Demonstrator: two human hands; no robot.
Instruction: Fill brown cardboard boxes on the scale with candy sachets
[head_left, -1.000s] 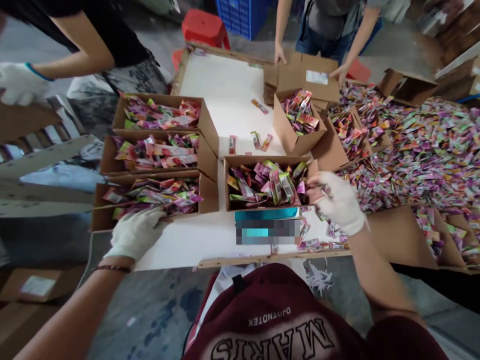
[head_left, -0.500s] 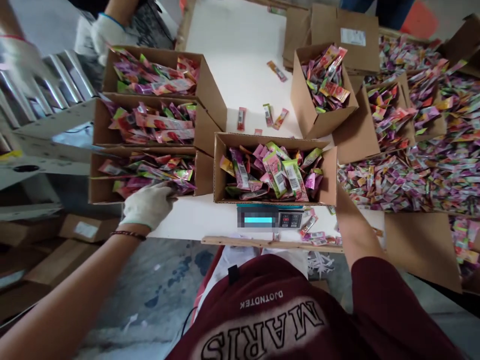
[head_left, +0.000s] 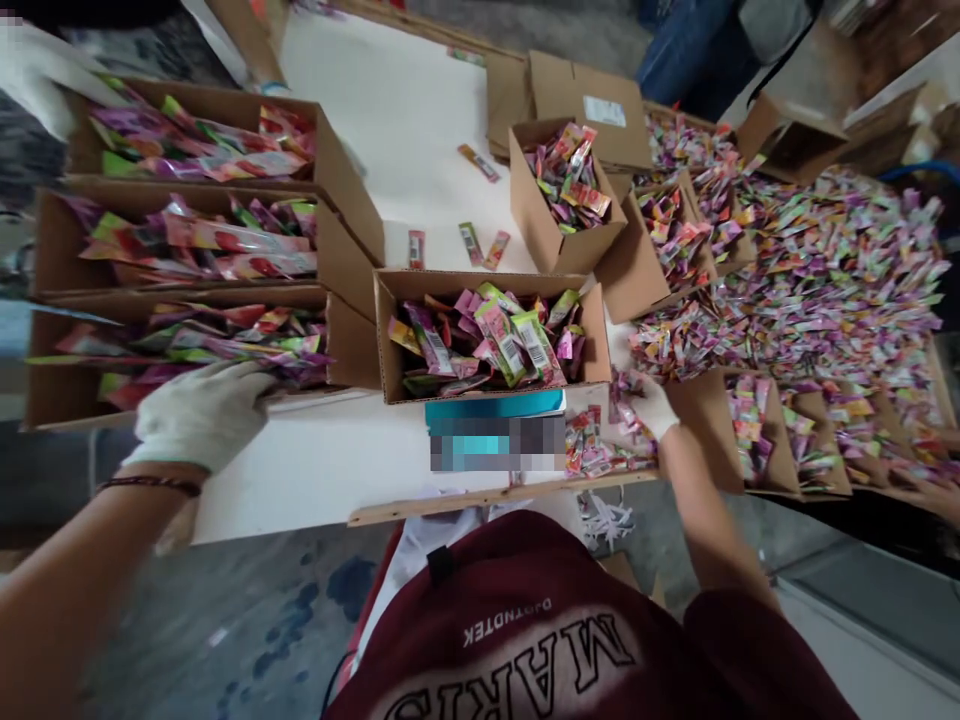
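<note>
My left hand (head_left: 206, 415), in a white glove, is closed at the front wall of the nearest left cardboard box (head_left: 352, 345), its fingertips partly hidden. Colourful stick packets (head_left: 225, 340) fill that box. To the right, my gloved right hand (head_left: 652, 405) closes on pink and purple stick packets (head_left: 624, 400) low over the table. Between my hands, another cardboard box (head_left: 491, 393) of packets sits on a teal scale (head_left: 495, 408), whose display is blurred. Loose packets (head_left: 596, 445) lie right of the scale.
Two more filled boxes (head_left: 349, 180) stand behind the left one, near another person's gloved hand (head_left: 37, 75). A filled box (head_left: 540, 225) and flattened cardboard (head_left: 600, 90) are at the back. A large packet heap (head_left: 817, 270) and several filled boxes (head_left: 772, 450) lie right.
The view has swung to the right. My right hand, hidden behind the middle box before, now shows beside it with packets. My left hand stays at the left box.
</note>
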